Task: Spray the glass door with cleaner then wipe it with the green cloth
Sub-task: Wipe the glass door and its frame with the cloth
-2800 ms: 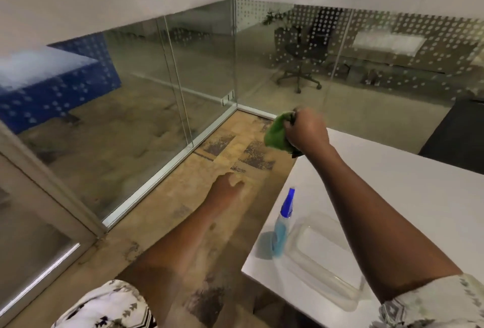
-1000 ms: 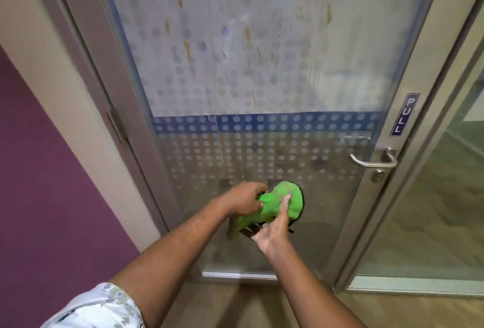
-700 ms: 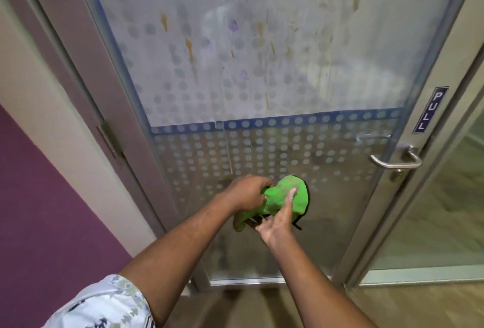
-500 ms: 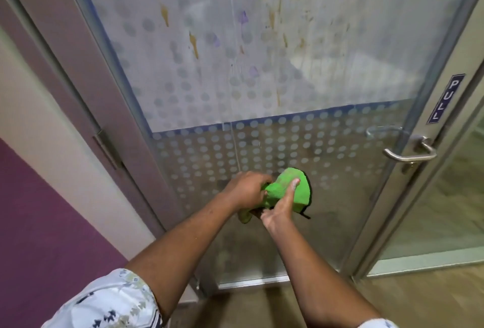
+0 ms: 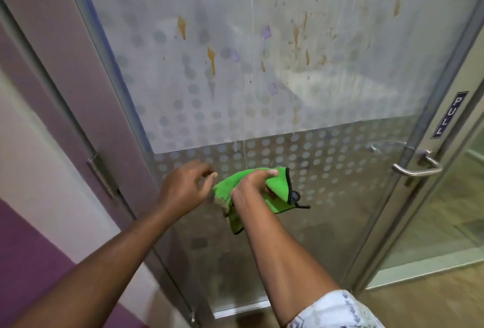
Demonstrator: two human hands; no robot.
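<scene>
Right hand [image 5: 248, 186] out in front of the stained glass door [image 5: 262, 92], fingers curled over the green cloth [image 5: 278, 185], gripping it by the lower dotted pane, left hand [image 5: 183, 189] just beside, fingers loosely curled, holding nothing

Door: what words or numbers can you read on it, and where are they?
"PULL": white letters running sideways on a dark sign, on the metal edge of the glass door, above the handle.
Grey tag on the green cloth: too small to read.
No other words or numbers show.
</scene>
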